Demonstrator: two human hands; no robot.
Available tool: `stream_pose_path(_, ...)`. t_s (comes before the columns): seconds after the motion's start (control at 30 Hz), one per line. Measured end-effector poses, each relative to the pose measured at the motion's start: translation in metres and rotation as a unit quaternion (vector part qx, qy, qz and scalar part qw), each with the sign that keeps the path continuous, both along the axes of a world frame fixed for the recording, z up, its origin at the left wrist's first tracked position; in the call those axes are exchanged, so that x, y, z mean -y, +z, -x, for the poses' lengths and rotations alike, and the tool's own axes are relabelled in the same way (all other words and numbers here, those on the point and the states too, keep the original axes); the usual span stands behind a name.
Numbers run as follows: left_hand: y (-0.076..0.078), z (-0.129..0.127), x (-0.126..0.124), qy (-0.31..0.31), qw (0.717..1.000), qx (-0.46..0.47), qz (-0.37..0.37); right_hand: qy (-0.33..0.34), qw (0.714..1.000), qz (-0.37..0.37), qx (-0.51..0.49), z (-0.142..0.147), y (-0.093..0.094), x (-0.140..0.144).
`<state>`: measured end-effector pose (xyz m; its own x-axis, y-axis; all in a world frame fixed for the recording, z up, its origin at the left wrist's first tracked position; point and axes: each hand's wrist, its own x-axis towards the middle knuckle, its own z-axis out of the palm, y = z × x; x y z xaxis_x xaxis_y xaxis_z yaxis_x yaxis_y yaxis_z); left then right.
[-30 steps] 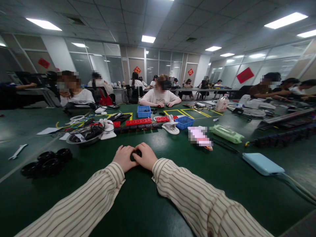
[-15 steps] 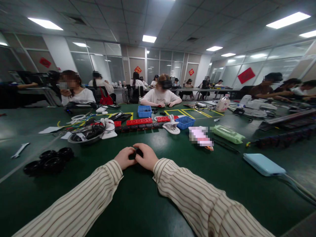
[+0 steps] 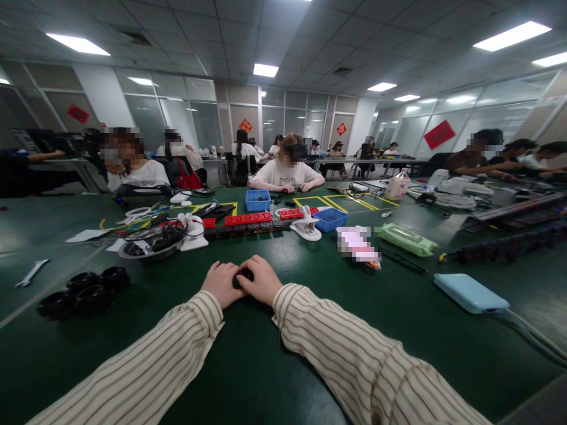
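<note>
My left hand (image 3: 220, 284) and my right hand (image 3: 263, 281) meet over the green table (image 3: 248, 366), thumbs close together. Between them they grip a small black rounded part (image 3: 245, 275). Most of it is covered by my fingers, so its exact kind does not show. Both hands are closed around its sides, low over the tabletop. Off to the left lies a cluster of several glossy black rings (image 3: 91, 291), hollow in the middle and apart from my hands.
An open-end wrench (image 3: 32, 274) lies far left. Beyond my hands stand a metal bowl of cables (image 3: 148, 251), red-topped power strips (image 3: 248, 218), a white clip stand (image 3: 305, 227) and a blue bin (image 3: 330, 220). A light blue box (image 3: 469, 292) trails cables at right. A person (image 3: 287, 174) sits opposite.
My left fingers have shifted and lifted slightly around the black part, and my right fingers have drawn back a little. The whole view has slid slightly left.
</note>
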<state>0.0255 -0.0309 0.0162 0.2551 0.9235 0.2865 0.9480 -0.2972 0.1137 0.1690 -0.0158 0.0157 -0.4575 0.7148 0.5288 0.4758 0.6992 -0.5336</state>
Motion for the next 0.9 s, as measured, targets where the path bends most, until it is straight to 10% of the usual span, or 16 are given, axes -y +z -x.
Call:
stream_pose_path(0.47,-0.011,0.014,-0.013,-0.131,0.983,0.116,0.052,0.056,0.997,0.041,-0.034,-0.003,0.004,0.006)
stream_pose_path(0.9,-0.003,0.002,-0.002,-0.005,1.000,0.000,0.010,-0.054,0.999,-0.005,0.001,0.000,-0.002,-0.001)
